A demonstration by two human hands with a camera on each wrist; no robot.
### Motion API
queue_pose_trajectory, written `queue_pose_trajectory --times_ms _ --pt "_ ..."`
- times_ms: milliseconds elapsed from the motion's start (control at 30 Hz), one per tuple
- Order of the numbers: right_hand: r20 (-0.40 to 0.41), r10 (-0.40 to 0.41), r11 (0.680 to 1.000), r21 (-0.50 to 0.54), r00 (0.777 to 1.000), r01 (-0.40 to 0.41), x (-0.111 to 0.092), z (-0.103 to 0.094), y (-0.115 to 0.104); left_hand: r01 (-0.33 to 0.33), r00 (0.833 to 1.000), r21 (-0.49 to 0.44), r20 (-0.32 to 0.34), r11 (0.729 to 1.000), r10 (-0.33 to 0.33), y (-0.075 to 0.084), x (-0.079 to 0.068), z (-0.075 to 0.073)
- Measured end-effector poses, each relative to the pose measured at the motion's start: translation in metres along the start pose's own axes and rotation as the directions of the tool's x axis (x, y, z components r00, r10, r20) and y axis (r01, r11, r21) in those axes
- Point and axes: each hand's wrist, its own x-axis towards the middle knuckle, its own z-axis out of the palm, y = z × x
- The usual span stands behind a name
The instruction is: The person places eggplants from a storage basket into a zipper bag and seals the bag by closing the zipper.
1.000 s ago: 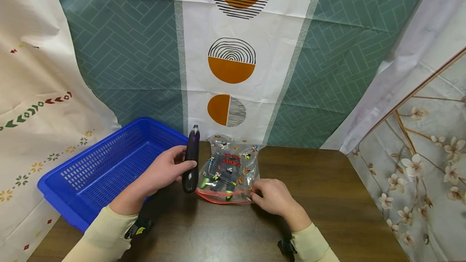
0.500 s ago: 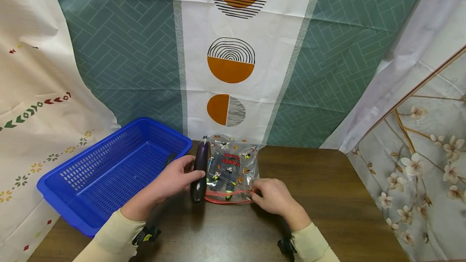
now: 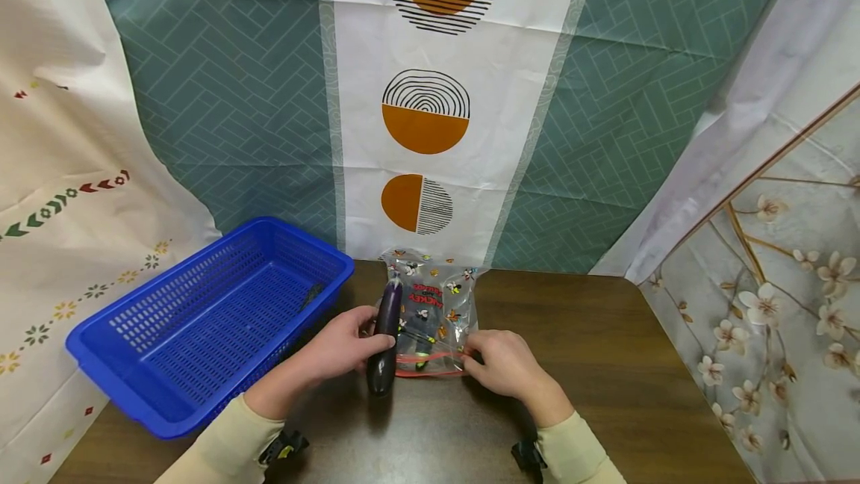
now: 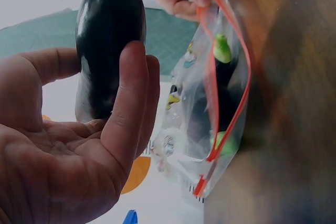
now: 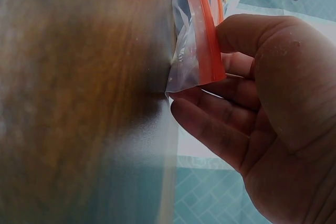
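My left hand (image 3: 346,346) grips a long, glossy dark purple eggplant (image 3: 386,342), its stem end pointing away and its blunt end toward me. In the left wrist view the eggplant (image 4: 107,30) lies between thumb and fingers. In the head view it overlaps the left side of a clear printed zip bag (image 3: 457,305). My right hand (image 3: 504,364) pinches the bag's right front corner by the red zipper strip (image 5: 205,35). The bag's mouth gapes in the left wrist view, showing dark things with green ends (image 4: 222,49) inside.
A blue plastic basket (image 3: 215,327) stands on the left, with something dark (image 3: 312,293) by its right wall. Under everything is a brown wooden table (image 3: 571,320). A patterned cloth (image 3: 430,163) hangs along the back edge, with more cloth at both sides.
My left hand has brought the eggplant to the right and toward me, from beside the basket to the bag's left edge. The right hand and the bag have stayed in place.
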Motion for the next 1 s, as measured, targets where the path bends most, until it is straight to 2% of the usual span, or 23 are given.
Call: queue_pose_trajectory --times_ms 233,467,633,1000 --pt "0.0 -0.002 1.0 0.004 1.0 0.002 0.0 0.0 0.0 -0.018 0.999 -0.012 0.042 1.0 0.019 -0.006 0.0 0.011" --pt "0.005 -0.001 1.0 0.007 1.0 0.001 0.0 -0.001 -0.001 0.007 0.995 -0.08 0.103 0.997 0.001 -0.012 -0.001 0.022" --pt "0.003 -0.001 1.0 0.007 1.0 0.001 0.001 -0.002 -0.001 0.016 0.993 -0.123 0.121 0.992 -0.001 -0.016 -0.001 0.03" --pt "0.012 0.007 1.0 0.01 1.0 -0.007 0.0 -0.003 -0.002 0.026 0.98 -0.105 0.199 0.994 -0.004 -0.02 -0.004 0.039"
